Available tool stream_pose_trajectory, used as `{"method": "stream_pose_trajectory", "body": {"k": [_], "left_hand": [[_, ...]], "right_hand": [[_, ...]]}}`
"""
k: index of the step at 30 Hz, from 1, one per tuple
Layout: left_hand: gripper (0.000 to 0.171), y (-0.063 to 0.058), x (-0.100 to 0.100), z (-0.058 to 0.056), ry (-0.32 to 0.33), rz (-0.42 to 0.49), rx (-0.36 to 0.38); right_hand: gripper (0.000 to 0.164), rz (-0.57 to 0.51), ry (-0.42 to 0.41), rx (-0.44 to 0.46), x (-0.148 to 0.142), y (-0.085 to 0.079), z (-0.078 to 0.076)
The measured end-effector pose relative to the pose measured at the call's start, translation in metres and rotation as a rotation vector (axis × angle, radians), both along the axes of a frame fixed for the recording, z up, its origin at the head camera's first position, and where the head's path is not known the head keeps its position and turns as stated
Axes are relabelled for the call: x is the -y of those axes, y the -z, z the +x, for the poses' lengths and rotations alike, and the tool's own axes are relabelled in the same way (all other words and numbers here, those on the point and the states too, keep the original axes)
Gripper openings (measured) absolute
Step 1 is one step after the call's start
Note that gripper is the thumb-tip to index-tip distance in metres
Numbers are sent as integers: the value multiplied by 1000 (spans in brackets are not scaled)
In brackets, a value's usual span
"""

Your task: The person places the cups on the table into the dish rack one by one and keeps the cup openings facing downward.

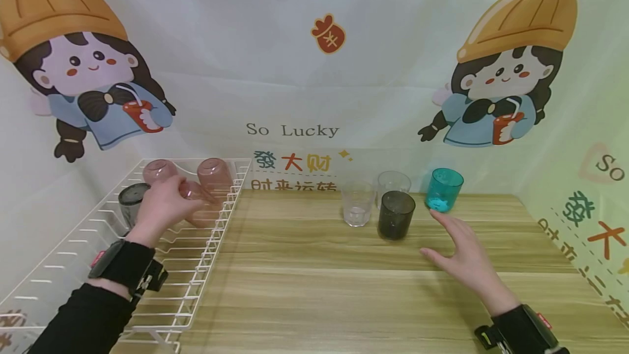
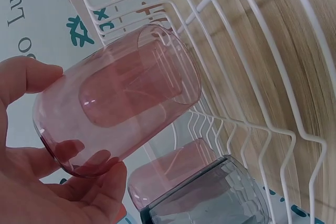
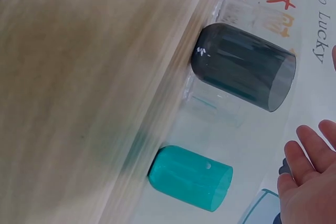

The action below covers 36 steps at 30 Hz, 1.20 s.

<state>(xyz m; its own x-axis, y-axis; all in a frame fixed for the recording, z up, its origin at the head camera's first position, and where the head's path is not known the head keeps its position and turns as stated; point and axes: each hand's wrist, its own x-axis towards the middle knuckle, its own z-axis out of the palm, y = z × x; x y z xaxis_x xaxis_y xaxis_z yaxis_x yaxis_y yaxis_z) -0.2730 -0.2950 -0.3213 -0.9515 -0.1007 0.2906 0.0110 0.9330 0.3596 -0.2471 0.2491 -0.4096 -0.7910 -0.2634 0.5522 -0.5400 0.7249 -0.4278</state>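
In the head view my left hand (image 1: 164, 206) is over the white wire rack, its thumb and fingers gripping the base end of a pink glass (image 2: 68, 108). That glass is mouth down and tilted in the left wrist view. Behind it stand two more pink glasses, one at the left (image 1: 158, 170) and one at the right (image 1: 215, 173). A grey glass (image 1: 131, 201) sits beside the hand in the rack. My right hand (image 1: 464, 255) hovers above the table with fingers spread, holding nothing. The teal glass (image 1: 444, 190) is nearest to it, just beyond the fingertips.
The wire rack (image 1: 187, 318) runs along the table's left side. Left of the teal glass, a dark grey glass (image 1: 396, 215) stands in front of two clear glasses, one at the left (image 1: 357, 205) and one behind (image 1: 393, 180). A printed cloth (image 1: 295, 86) hangs behind the table.
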Motion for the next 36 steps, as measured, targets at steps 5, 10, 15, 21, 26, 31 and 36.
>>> {"method": "stream_pose_trajectory", "body": {"k": [5,10,15,21,26,31,36], "left_hand": [[49,1,-3,-2,17,-14,12],[49,3,-6,-5,16,-12,31],[47,5,-8,-6,6,-7,47],[49,6,-11,-7,10,3,57],[38,7,-14,-10,27,-10,40],[31,9,-15,-12,40,-15,23],[31,10,-15,-13,48,-11,25]], "right_hand": [[79,-1,-17,3,2,-5,-3],[78,19,-36,-27,3,-12,-8],[78,34,-51,-41,5,-20,-12],[77,51,-60,-72,6,-29,-15],[77,64,-47,-70,7,-32,-15],[77,74,-35,-52,8,-31,-15],[77,77,-35,-49,8,-30,-15]]}}
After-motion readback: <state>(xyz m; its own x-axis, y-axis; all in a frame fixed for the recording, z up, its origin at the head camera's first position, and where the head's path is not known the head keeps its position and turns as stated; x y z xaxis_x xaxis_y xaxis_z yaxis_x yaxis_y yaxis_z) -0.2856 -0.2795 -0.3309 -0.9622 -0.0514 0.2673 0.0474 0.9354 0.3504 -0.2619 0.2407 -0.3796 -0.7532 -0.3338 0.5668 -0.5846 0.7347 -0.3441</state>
